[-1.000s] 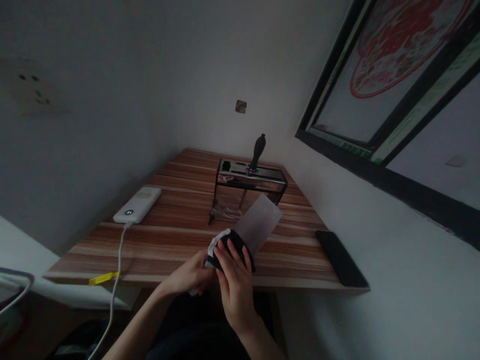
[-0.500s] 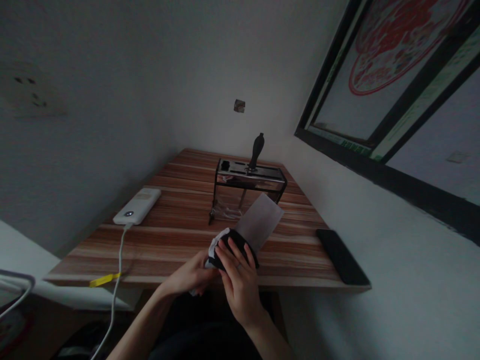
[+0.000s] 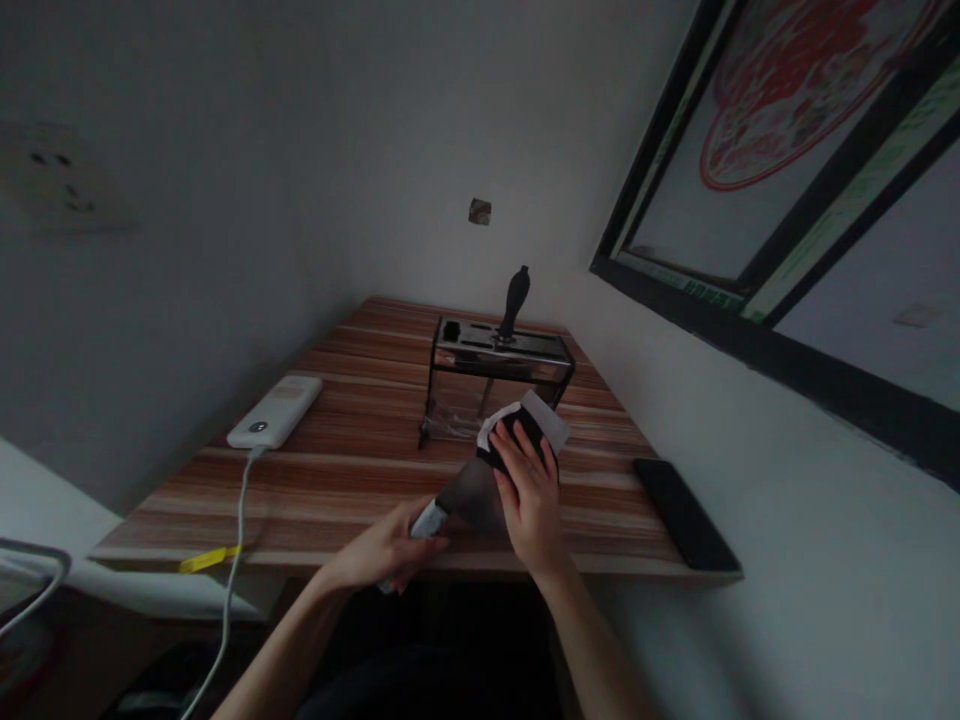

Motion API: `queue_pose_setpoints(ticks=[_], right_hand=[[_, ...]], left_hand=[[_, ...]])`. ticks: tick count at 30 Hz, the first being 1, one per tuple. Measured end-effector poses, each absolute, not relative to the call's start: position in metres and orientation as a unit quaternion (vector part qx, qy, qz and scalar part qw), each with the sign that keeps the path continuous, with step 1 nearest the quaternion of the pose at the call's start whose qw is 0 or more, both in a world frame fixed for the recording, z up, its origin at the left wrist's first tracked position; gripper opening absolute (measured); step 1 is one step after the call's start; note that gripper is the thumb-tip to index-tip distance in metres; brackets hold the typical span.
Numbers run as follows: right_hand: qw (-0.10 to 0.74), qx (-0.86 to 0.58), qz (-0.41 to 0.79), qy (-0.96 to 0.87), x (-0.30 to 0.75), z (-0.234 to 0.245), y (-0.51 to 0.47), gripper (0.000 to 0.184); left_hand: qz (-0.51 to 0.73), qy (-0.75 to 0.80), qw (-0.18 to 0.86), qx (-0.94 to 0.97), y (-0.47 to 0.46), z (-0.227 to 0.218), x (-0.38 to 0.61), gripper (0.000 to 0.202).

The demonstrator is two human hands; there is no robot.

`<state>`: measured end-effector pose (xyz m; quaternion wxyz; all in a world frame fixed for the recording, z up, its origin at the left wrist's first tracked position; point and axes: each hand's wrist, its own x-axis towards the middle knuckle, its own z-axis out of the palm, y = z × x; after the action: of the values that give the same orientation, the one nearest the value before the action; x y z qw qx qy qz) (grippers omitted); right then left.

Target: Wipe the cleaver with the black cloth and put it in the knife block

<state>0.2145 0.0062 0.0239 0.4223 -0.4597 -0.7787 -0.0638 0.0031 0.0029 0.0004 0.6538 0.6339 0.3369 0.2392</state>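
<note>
A kitchen cleaver (image 3: 480, 495) points away from me and to the right, above the front of the table. My left hand (image 3: 386, 545) is closed around its pale handle. Over the wide grey blade lies a folded black cloth (image 3: 531, 417) with a white edge. My right hand (image 3: 529, 495) presses this cloth against the blade near the far end, its fingers laid along it. The blade's far corner shows beyond the cloth, and its part near the handle is uncovered. Part of the handle is hidden by my left hand.
Behind the blade stands a clear-sided knife block (image 3: 480, 335) with a black-handled tool (image 3: 515, 300) upright in it. A white power bank (image 3: 277, 410) with a cable (image 3: 238, 520) lies left. A black phone (image 3: 682, 515) lies at the right edge of the wood-grain table (image 3: 360, 400).
My right hand and the cloth have slid forward and right along the blade, from beside the handle to near the far end. My left hand stays in place.
</note>
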Motion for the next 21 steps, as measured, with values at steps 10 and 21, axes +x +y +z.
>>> queue_pose_setpoints(ticks=[10, 21], right_hand=[[0.490, -0.464, -0.063, -0.735, 0.245, 0.050, 0.039, 0.040], [0.792, -0.461, 0.141, -0.373, 0.294, 0.053, 0.040, 0.044]], left_hand=[[0.239, 0.332, 0.658, 0.632, 0.003, -0.001, 0.003, 0.029], [0.228, 0.358, 0.651, 0.629, -0.001, 0.001, 0.004, 0.028]])
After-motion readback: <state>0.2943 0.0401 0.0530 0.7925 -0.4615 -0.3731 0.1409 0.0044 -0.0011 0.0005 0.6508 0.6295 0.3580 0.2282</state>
